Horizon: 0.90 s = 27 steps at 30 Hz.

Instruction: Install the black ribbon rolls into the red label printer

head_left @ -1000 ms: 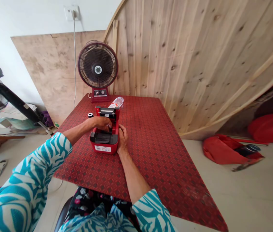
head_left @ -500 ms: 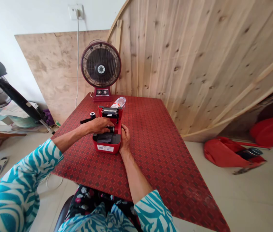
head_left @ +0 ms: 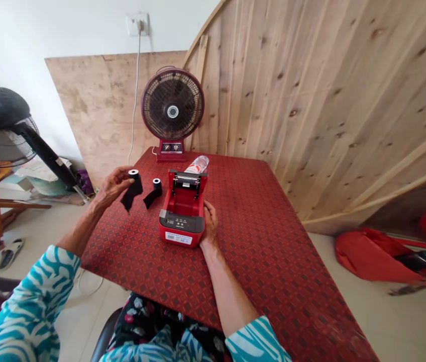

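Holding black ribbon roll [head_left: 133, 187] in left hand [head_left: 113, 187], fingers closed on it, now moved away from red label printer [head_left: 181, 227] over table [head_left: 235, 251]. Right hand [head_left: 209, 220] open, resting against printer side. 2nd roll [head_left: 156, 187] lying just beside printer.

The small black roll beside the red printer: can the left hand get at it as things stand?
Probably yes: the left hand is close to the small black roll, and nothing stands between them, though that hand already holds another black roll.

Narrow gap between ribbon roll [head_left: 156, 185] and open label printer [head_left: 181, 216]; water bottle [head_left: 197, 164] blocks behind.
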Available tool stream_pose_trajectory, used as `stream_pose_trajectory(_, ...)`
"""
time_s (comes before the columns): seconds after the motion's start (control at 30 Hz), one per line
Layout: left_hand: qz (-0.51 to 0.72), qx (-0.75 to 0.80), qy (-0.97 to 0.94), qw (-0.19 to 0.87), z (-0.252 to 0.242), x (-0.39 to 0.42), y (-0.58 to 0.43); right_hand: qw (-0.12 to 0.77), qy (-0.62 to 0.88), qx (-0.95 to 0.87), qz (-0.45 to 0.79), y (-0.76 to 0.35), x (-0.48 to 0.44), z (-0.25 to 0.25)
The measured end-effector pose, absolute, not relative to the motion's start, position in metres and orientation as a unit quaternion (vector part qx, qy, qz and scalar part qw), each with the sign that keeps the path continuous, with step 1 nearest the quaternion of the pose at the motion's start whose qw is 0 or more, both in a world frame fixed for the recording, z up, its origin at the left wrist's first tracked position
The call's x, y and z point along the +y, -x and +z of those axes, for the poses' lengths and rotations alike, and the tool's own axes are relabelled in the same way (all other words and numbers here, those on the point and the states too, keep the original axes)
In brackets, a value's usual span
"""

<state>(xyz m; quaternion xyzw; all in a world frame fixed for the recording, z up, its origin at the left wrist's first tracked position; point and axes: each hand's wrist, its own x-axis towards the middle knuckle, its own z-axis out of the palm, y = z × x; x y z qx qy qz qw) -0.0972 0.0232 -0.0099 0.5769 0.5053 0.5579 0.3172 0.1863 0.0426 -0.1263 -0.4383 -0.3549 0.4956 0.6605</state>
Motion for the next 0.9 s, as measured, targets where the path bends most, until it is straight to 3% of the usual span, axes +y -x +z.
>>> stream_pose_trajectory(0.43, 0.478, 0.610, -0.560, 0.294, -0.086, 0.084, 0.115, 0.650, 0.454, -0.340, 0.506, -0.189, 0.042, -0.127)
stream_pose_trajectory(0.7, 0.413, 0.617, -0.614, 0.269, -0.058, 0.093, 0.122, 0.652, 0.458, -0.359, 0.485, -0.189, 0.043, -0.129)
stream_pose_trajectory(0.9, 0.285, 0.642, -0.684, 0.195, -0.038, 0.113, 0.097, 0.654, 0.455, -0.364, 0.484, -0.188, 0.043, -0.128)
